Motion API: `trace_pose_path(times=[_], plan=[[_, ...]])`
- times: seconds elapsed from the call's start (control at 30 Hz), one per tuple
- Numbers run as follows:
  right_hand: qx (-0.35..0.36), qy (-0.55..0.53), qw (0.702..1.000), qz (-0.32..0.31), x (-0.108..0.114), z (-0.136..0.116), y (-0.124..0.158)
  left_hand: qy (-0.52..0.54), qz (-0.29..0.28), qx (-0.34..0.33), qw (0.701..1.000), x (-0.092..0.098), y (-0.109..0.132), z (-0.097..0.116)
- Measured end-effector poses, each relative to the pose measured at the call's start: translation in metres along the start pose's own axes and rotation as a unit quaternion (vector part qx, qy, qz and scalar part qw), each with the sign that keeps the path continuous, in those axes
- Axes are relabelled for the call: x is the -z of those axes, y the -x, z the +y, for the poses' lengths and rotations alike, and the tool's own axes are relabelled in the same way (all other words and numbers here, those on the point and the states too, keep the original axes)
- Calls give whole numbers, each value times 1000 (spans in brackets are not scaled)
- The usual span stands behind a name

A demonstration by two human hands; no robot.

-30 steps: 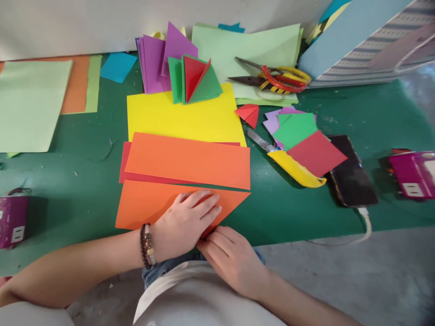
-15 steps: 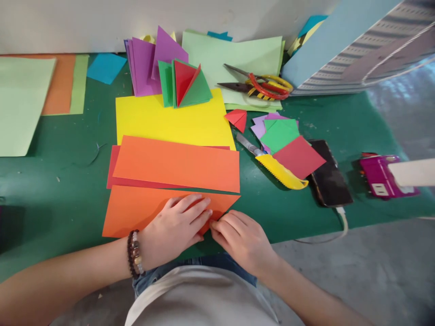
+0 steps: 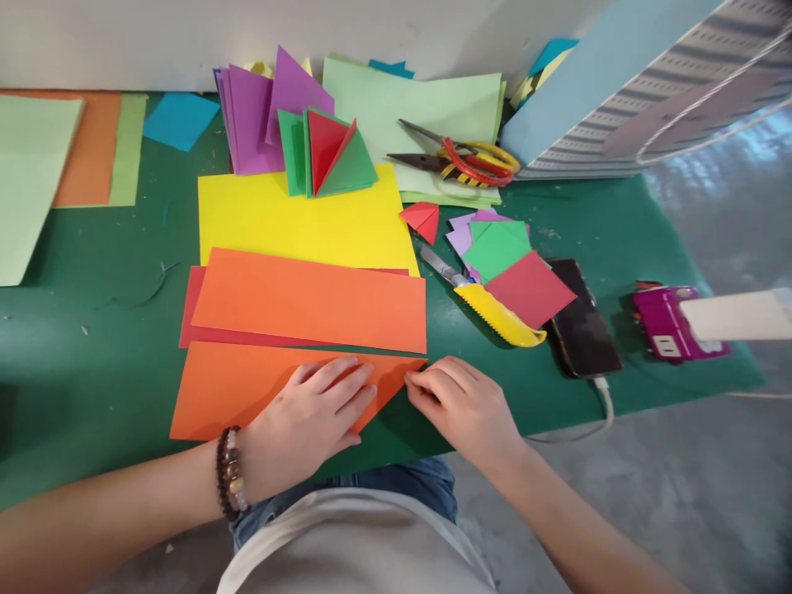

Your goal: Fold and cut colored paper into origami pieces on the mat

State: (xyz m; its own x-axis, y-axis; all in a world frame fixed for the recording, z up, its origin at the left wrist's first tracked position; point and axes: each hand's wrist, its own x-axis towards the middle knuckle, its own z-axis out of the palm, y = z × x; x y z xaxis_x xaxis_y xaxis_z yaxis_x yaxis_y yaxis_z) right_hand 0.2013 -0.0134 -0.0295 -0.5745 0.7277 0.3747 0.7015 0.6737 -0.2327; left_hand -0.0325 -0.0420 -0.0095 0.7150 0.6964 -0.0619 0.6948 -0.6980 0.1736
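Both hands sit at the near edge of the green work mat (image 3: pixel 92 371). The left hand (image 3: pixel 306 404), open and flat with a beaded bracelet at the wrist, presses on a folded orange paper sheet (image 3: pixel 235 392). The right hand (image 3: pixel 461 408) is curled, its fingertips (image 3: pixel 416 379) at the sheet's pointed right corner; whether they pinch the paper, I cannot tell. The step in hand looks like creasing this sheet, and the next move seems to call for firm, even pressure along the fold. Just beyond lie an orange strip (image 3: pixel 309 301), a red sheet (image 3: pixel 191 326) and a yellow sheet (image 3: pixel 290 219). To the right are a yellow utility knife (image 3: pixel 495 313), a smartphone (image 3: pixel 582 322) and scissors (image 3: pixel 451 161).
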Motion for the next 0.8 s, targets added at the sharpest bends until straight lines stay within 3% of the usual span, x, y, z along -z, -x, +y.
trace_pose_path(times=[0.8], plan=[[-100, 69, 992, 17, 9, 25, -5, -21, 23, -1, 1000, -2, -1, 0]])
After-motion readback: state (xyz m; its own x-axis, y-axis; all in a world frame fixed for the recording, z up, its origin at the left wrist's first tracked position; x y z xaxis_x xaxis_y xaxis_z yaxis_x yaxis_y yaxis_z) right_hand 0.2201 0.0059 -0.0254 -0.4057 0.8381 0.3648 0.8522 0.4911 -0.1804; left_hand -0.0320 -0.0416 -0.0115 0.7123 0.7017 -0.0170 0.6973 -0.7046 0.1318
